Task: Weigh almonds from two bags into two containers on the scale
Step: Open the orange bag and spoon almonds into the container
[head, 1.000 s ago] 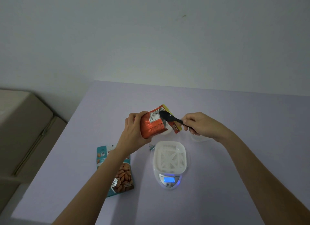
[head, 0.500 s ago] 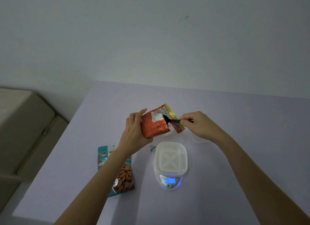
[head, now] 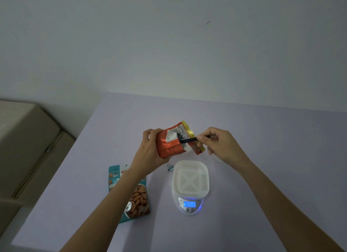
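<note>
Early stage, by my read: nothing weighed yet. The scale [head: 190, 204], lower centre of the frame, shows a lit blue display that looks like zero, though the digits are small. On its platform sits the white slotted basket [head: 190, 178], and no almonds are visible in it.

The left hand [head: 150, 152] is wrapped around the orange bag [head: 170, 145] at frame centre, fingers clamped on its body, holding it in the air above and behind the basket with the opened end tilted to the right. The right hand [head: 220, 145] pinches the handle of a black spoon [head: 186, 139], fingertips together on it; the bowl of the spoon is at or just inside the bag's mouth. Can't tell if it carries any almonds.

The teal bag [head: 129, 191] lies flat on the table [head: 262, 176] at lower left, partly under the left forearm; almonds are printed on the front or show through a window. Looks untouched, can't tell if it's opened.

A second container, pale or clear, is mostly hidden behind the right hand; only its edge shows. Contents can't be seen.

Small clip-like item just left of the basket, too small to identify.

Left to do, as I judge it: scoop from the orange bag into the basket to weight, then repeat with the teal bag and the other container.
</note>
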